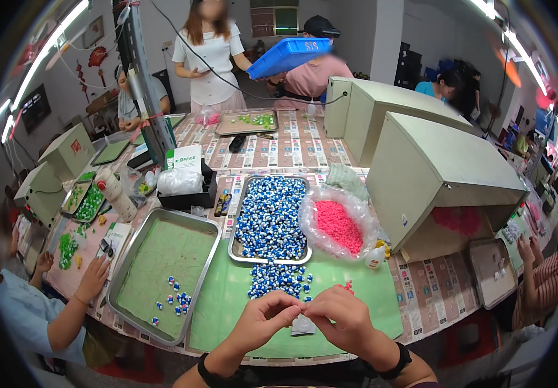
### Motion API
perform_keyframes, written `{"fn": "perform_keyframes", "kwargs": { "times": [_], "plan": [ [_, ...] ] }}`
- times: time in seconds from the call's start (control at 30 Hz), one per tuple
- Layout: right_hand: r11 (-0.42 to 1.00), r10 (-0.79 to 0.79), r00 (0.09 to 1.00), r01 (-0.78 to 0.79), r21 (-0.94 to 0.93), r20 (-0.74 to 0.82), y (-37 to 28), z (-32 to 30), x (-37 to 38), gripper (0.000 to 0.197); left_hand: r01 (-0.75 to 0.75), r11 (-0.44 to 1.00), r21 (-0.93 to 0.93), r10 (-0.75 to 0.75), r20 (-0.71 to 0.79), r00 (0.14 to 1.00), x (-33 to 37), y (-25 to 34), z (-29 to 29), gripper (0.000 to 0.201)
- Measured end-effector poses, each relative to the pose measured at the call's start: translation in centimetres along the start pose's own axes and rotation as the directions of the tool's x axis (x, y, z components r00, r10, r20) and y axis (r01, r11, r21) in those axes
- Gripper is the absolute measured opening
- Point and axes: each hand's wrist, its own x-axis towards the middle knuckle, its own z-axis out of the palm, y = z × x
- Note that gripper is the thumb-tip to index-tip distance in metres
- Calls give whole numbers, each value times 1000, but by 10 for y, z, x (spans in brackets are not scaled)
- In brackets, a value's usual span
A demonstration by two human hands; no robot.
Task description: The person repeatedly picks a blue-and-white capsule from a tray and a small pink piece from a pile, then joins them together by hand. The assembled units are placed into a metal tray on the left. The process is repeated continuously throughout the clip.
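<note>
Over the green mat (221, 310), my left hand (264, 323) and my right hand (342, 318) meet fingertip to fingertip, both pinched. What they hold is too small and hidden to name. Just beyond them lies a heap of small blue-and-white pieces (272, 279), reaching up to a metal tray (232, 251) full of the same. A few loose pink bits (346, 285) lie beside my right hand. Below my fingertips is a small white block or folded paper (303, 326). To the left, a larger tray (213, 227) with a green liner bears several blue-and-white pieces with pink on them.
A clear plastic bag of pink pieces (338, 226) stands right of the full tray, near a small white bottle (375, 257). Grey metal hoods (447, 161) rise at the right. A black box (191, 196) stands behind the lined tray. Co-workers sit on both sides; one person holds a blue crate (286, 59).
</note>
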Motion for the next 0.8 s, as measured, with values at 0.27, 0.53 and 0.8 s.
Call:
{"fn": "perform_keyframes", "kwargs": {
  "times": [0.27, 0.53, 0.8],
  "plan": [
    [999, -47, 999, 46, -12, -28, 2, 6, 3, 22, -33, 999, 33, 35, -37, 999, 2, -7, 3, 14],
    [1000, 11, 999, -11, 1, 53, 4, -1, -3, 23, 21, 996, 90, -26, 61, 998, 11, -17, 5, 18],
    [999, -43, 925, 45, 5, 378, 5, -12, 0, 20, 182, 967, 177, -225, 266, 937, 10, -20, -14, 19]
  ]
}}
